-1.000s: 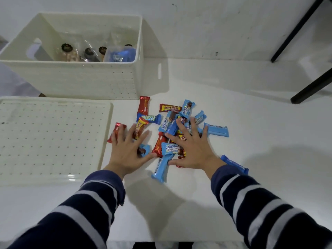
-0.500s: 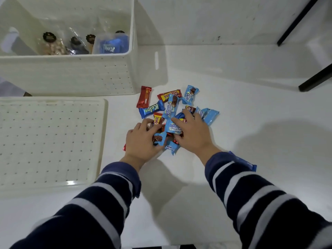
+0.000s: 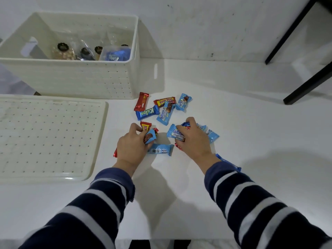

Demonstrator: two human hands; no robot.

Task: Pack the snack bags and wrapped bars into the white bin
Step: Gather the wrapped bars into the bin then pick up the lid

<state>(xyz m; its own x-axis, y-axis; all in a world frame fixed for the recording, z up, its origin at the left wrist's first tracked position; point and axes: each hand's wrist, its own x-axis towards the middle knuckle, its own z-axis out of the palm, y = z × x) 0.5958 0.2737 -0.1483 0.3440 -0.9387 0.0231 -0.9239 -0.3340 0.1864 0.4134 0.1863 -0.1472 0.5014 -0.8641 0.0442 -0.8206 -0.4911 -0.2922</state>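
Several clear snack bags with dark round labels (image 3: 71, 51) already lie inside the white perforated plastic bin (image 3: 80, 78), which stands well ahead of the left hand, along with a bag of blue sweets (image 3: 115, 55). That part of the packing looks done; the small wrapped bars have yet to go in.

The left hand (image 3: 132, 147) is curled round a bunch of bars in red and blue wrappers (image 3: 148, 134), and a red wrapper tip peeks out at its outer edge. The right hand (image 3: 193, 139) grips a second bunch, mostly pale blue wrappers (image 3: 175, 133).

Between the two hands a single pale blue bar with a barcode (image 3: 159, 150) lies loose on the white tabletop (image 3: 251, 123). Just ahead of the fingers five more bars (image 3: 161, 106) lie ungathered, and one blue bar (image 3: 229, 162) sits beside the right wrist. The flat perforated white lid (image 3: 45, 137) rests to the left of the left hand, off the bin.
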